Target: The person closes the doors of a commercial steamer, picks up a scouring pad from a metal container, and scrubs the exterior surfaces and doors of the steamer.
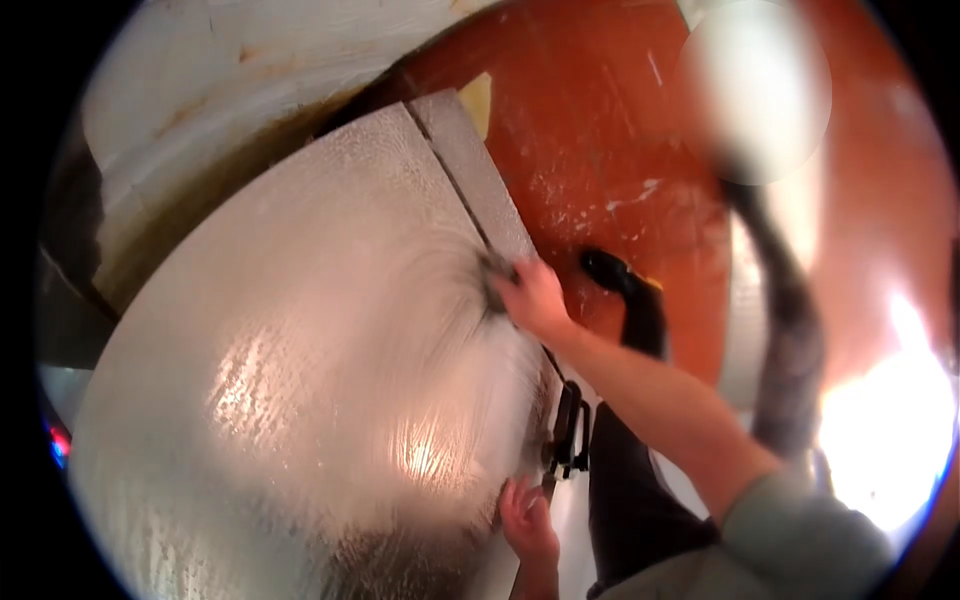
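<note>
A broad, wet metal panel (300,290) with a light grey, streaked surface fills the left and middle of the view. Near its right edge, my right hand (537,300) is closed on a dark scouring pad (492,282), pressed to the surface. Both the pad and the fingertips are blurred, and curved streaks spread out from them. Lower down, my left hand (528,522) is at the panel's near edge, below a black handle (568,430). Its fingers are slightly bent and apart, with nothing visible in them.
Reddish-brown floor (600,130) with whitish marks lies beyond the panel. A black shoe (606,268) and dark-clothed legs are at right. A stained white wall or surface (230,70) stands at upper left. Bright glare (890,430) and a blurred pale patch (760,90) hide parts of the right side.
</note>
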The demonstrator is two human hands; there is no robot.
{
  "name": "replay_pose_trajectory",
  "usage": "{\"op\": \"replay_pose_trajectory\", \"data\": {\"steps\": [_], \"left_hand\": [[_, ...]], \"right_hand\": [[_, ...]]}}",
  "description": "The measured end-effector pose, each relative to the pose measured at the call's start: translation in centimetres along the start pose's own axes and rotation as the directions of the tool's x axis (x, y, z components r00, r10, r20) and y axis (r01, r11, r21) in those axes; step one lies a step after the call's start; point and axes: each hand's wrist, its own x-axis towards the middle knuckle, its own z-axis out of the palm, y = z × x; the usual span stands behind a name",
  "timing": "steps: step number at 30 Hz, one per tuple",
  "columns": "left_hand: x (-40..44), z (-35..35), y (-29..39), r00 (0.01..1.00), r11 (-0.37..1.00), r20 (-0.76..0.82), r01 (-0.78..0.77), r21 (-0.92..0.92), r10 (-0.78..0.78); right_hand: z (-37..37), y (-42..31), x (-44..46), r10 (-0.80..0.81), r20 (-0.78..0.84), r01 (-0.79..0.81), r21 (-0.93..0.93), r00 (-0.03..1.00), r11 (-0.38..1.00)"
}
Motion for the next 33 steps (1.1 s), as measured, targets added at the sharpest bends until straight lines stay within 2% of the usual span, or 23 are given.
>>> {"op": "replay_pose_trajectory", "data": {"steps": [1, 3, 4, 6, 7, 8, 11, 12, 14, 15, 16, 17, 18, 19, 20, 22, 23, 25, 27, 28, 30, 32, 33], "left_hand": [[0.4, 0.1, -0.2, 1.000, 1.000, -0.001, -0.016, -0.026, 0.016], [-0.3, 0.0, -1.2, 1.000, 0.997, -0.009, -0.019, -0.079, 0.018], [-0.8, -0.7, -0.8, 1.000, 0.998, -0.006, 0.008, -0.058, -0.009], [-0.1, -0.2, 0.0, 0.999, 0.998, -0.004, 0.035, -0.052, -0.035], [0.7, 0.7, 0.1, 1.000, 0.997, -0.005, 0.029, -0.069, -0.029], [0.7, 0.8, 0.5, 0.999, 0.997, -0.015, 0.038, -0.068, -0.039], [-0.1, -1.0, 0.3, 0.998, 0.998, -0.037, 0.044, -0.038, -0.046], [0.3, -0.4, -0.1, 0.999, 0.998, -0.031, 0.028, -0.051, -0.030], [-0.5, -0.7, 0.4, 0.999, 0.999, -0.033, 0.025, -0.024, -0.026], [-0.5, -0.8, -0.2, 1.000, 1.000, -0.024, 0.017, -0.023, -0.017], [0.0, -0.7, -0.8, 1.000, 1.000, -0.013, 0.006, -0.020, -0.007], [0.6, -1.2, -1.0, 0.982, 0.962, -0.014, -0.181, 0.206, 0.188], [1.0, -1.6, -1.3, 0.931, 0.843, 0.019, -0.338, 0.419, 0.364], [1.9, -1.4, -1.8, 0.847, 0.654, 0.097, -0.471, 0.592, 0.522], [2.4, -0.8, -1.9, 0.926, 0.848, 0.007, -0.348, 0.399, 0.377], [0.3, -0.8, -2.1, 0.999, 0.999, -0.041, -0.005, -0.054, 0.003], [0.0, -0.6, -1.7, 0.999, 0.998, -0.040, -0.003, -0.059, 0.001], [-0.2, -0.1, -0.1, 0.999, 0.998, -0.044, -0.007, -0.060, 0.004], [0.2, -0.9, -0.6, 0.999, 0.999, 0.002, -0.051, -0.006, 0.051], [0.6, -1.0, -1.0, 0.997, 0.997, 0.020, -0.079, 0.017, 0.079], [0.2, -0.9, -0.8, 0.997, 0.997, 0.010, -0.073, -0.033, 0.073], [0.1, -1.1, -0.6, 0.995, 0.995, 0.015, -0.096, -0.027, 0.096], [0.2, -1.4, -1.1, 0.993, 0.993, 0.015, -0.118, 0.001, 0.118]], "right_hand": [[-0.1, 3.2, -2.0, 0.139, 0.071, -0.135, -0.054, 0.988, 0.989], [0.5, 5.3, -4.0, 0.031, -0.039, -0.033, -0.058, 0.999, 0.998], [1.1, 4.3, -3.9, 0.036, -0.054, -0.039, -0.059, 0.998, 0.997], [-0.9, -4.6, 1.4, 0.037, 0.050, -0.046, 0.191, 0.998, 0.981], [-0.2, -8.1, 5.5, -0.261, -0.143, 0.262, -0.012, 0.955, 0.965], [-0.3, -11.9, 9.4, -0.419, -0.177, 0.417, -0.053, 0.890, 0.908], [-1.2, -13.1, 10.7, -0.236, -0.047, 0.240, 0.114, 0.971, 0.964], [-0.7, -8.2, 8.6, -0.146, 0.012, 0.146, 0.017, 0.989, 0.989], [0.2, 0.2, 0.8, -0.129, 0.003, 0.129, 0.048, 0.992, 0.990], [1.5, 4.3, -0.1, -0.246, -0.060, 0.245, -0.034, 0.967, 0.969], [0.2, 0.3, 1.2, -0.263, -0.051, 0.264, -0.003, 0.963, 0.965], [-0.4, -4.0, 3.1, -0.266, -0.033, 0.267, 0.043, 0.963, 0.963], [-1.4, -9.5, 6.8, -0.225, 0.021, 0.225, -0.006, 0.974, 0.974], [-1.7, -14.2, 10.7, -0.234, 0.006, 0.230, 0.137, 0.972, 0.963], [-1.3, -17.2, 14.8, -0.482, -0.174, 0.507, 0.145, 0.858, 0.850], [-1.3, -17.5, 13.0, -0.378, -0.093, 0.389, 0.212, 0.921, 0.896], [-1.5, -18.3, 12.3, -0.338, -0.047, 0.339, 0.233, 0.940, 0.911], [-2.0, -17.8, 4.5, -0.511, -0.008, 0.511, 0.007, 0.860, 0.860], [-1.4, -19.2, -2.2, -0.741, -0.128, 0.752, 0.138, 0.659, 0.645], [-1.6, -20.6, -3.1, -0.698, -0.126, 0.708, 0.188, 0.705, 0.681], [-1.2, -19.0, 4.1, -0.543, -0.110, 0.551, 0.063, 0.832, 0.832], [-2.5, -16.6, 9.7, -0.181, -0.053, 0.183, 0.034, 0.982, 0.983], [-3.5, -17.5, 7.0, -0.009, 0.134, -0.019, 0.206, 0.991, 0.978]]}}
